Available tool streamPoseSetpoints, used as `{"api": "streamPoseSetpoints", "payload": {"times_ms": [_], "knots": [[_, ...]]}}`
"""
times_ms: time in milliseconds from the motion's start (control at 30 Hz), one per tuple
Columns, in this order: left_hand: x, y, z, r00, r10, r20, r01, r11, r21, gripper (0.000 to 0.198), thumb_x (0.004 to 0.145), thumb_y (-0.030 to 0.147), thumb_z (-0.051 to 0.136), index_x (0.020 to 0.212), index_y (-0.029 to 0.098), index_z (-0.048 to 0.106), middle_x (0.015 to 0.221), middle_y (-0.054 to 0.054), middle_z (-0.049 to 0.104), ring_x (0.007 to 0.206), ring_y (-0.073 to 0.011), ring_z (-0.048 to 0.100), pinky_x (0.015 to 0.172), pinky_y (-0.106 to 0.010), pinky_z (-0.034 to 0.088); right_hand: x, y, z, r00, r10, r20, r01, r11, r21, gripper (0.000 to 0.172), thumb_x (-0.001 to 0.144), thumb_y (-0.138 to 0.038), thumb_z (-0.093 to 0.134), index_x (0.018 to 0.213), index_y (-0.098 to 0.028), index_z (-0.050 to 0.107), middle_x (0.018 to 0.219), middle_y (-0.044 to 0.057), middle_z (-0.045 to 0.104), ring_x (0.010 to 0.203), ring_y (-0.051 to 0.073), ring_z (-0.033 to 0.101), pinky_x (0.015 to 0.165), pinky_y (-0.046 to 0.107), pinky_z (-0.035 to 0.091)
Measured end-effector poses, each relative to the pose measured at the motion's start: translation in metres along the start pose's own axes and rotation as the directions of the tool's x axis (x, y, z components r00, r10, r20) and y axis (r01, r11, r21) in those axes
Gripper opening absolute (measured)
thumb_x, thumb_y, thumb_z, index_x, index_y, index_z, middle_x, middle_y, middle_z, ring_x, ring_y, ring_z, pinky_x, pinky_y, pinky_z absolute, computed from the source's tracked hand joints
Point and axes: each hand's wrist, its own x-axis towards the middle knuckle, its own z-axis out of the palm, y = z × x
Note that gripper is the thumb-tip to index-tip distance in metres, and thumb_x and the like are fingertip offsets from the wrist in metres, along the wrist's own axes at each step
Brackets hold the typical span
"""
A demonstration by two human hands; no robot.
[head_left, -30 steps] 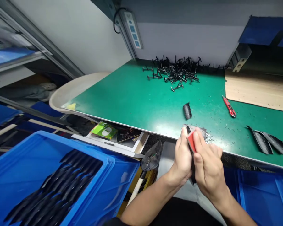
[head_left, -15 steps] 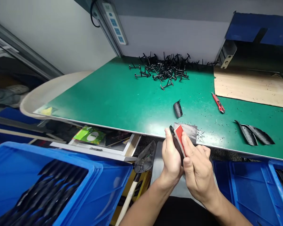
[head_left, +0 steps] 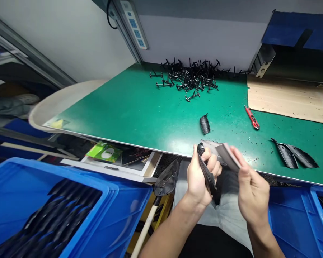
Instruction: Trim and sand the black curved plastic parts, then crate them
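we find the left hand (head_left: 196, 181) curled around a black moulded plastic strip (head_left: 207, 175), which looks light and stiff, best held along its curved body. the right hand (head_left: 253, 193) pinches a grey sanding pad (head_left: 227, 156) between thumb and fingers, just right of the left hand, over the bench (head_left: 123, 104) edge.

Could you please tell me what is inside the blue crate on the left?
Black curved parts lie packed in the blue crate; the crate's floor and whatever lies beneath them are covered.
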Motion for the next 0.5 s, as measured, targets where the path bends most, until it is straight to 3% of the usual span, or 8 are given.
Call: {"api": "streamPoseSetpoints", "payload": {"times_ms": [100,200,333,433,500], "knots": [[0.002,-0.002,0.004,0.997,0.023,-0.07,-0.022,1.0,0.002,0.054,0.106,0.045,0.025,0.058,0.019,0.03,0.044,0.007,0.022,0.037,-0.0071,0.017,0.041,-0.019,0.022,-0.005,-0.004,0.005,0.982,-0.029,0.185,0.031,1.0,-0.005,0.039,0.104,-0.024,0.049,0.142,-0.023,0.057,0.141,0.004,0.059,0.13,0.02,0.055,0.112,0.035,0.046],[0.008,-0.007,0.004,0.993,0.057,-0.1,-0.054,0.998,0.025,0.055,0.105,0.045,0.031,0.058,0.018,0.033,0.046,0.007,0.024,0.039,-0.0068,0.022,0.043,-0.018,0.025,0.001,0.0,0.01,0.961,-0.01,0.276,0.019,0.999,-0.032,0.043,0.103,-0.026,0.049,0.146,-0.02,0.051,0.145,0.007,0.054,0.133,0.021,0.052,0.113,0.039,0.046],[0.018,-0.009,-0.003,0.997,-0.051,-0.054,0.052,0.999,0.01,0.053,0.105,0.045,0.032,0.059,0.019,0.034,0.044,0.008,0.02,0.037,-0.0068,0.015,0.039,-0.019,0.017,0.011,0.014,0.013,0.975,-0.008,0.22,0.022,0.998,-0.062,0.042,0.108,-0.027,0.037,0.147,-0.019,0.05,0.148,0.009,0.052,0.136,0.022,0.048,0.114,0.044,0.043],[0.023,-0.009,-0.007,0.993,-0.114,-0.028,0.113,0.993,-0.038,0.052,0.106,0.042,0.028,0.06,0.019,0.033,0.043,0.008,0.019,0.035,-0.0071,0.013,0.037,-0.021,0.015,0.01,0.014,0.012,0.985,-0.139,0.1,0.156,0.969,-0.193,0.045,0.107,-0.021,0.037,0.151,-0.02,0.046,0.15,0.009,0.048,0.137,0.024,0.047,0.11,0.047,0.041],[0.024,-0.008,-0.007,0.99,-0.097,-0.104,0.096,0.995,-0.016,0.05,0.105,0.041,0.03,0.062,0.019,0.039,0.045,0.006,0.031,0.036,-0.0077,0.024,0.039,-0.02,0.023,0.005,0.006,0.013,0.962,-0.244,0.122,0.27,0.917,-0.295,0.048,0.105,-0.019,0.041,0.153,-0.02,0.041,0.152,0.009,0.046,0.132,0.026,0.049,0.105,0.046,0.041]]}}
